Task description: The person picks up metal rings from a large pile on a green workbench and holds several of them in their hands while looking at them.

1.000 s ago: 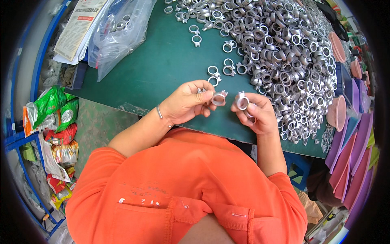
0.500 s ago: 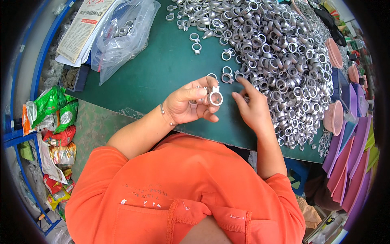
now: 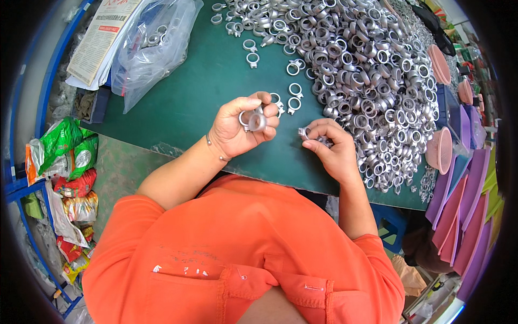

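My left hand is raised above the green table, its fingers curled round metal rings, silver and with small side lugs; how many it holds is partly hidden. To its right, my right hand pinches another metal ring between thumb and forefinger, low over the table. A large heap of the same rings lies beyond and beside my right hand. Between the hands and the heap, a few loose rings rest on the green surface, one partly behind my left fingers.
A clear plastic bag with several rings in it lies at the far left, beside a newspaper. Pink baskets and purple and pink bins line the right edge. Colourful packets sit on a blue rack at left.
My right hand has drawn back from the heap's edge and now pinches a ring. My left hand has shifted left, and the rings in it have turned.
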Action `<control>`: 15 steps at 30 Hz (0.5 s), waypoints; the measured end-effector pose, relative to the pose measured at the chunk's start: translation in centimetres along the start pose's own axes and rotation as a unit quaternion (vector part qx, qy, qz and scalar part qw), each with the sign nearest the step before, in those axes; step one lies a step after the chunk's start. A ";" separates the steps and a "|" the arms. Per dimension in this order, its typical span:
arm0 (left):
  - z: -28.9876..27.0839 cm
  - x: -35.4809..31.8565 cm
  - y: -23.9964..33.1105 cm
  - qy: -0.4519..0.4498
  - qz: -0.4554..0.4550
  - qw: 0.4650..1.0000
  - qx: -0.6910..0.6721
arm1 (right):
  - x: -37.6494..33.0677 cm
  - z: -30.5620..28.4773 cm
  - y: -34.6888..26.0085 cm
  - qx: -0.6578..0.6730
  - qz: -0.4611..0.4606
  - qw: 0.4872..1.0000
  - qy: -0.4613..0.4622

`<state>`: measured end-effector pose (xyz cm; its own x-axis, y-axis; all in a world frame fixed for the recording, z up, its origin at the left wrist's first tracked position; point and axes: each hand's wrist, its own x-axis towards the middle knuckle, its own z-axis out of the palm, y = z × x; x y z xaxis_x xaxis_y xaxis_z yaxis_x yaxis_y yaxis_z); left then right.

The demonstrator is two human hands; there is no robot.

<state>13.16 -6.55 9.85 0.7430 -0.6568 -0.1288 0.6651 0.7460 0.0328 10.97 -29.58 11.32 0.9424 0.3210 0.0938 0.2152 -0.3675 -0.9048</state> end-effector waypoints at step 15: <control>-0.3 -1.3 -4.0 0.108 -0.102 0.989 -0.029 | -0.7 0.9 -0.1 0.725 0.135 0.674 -0.050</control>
<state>9.46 -8.66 9.63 0.5569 -0.7601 -0.3348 0.7891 0.6100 -0.0721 10.07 -28.94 10.98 0.8594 0.4976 -0.1176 -0.5052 0.7909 -0.3454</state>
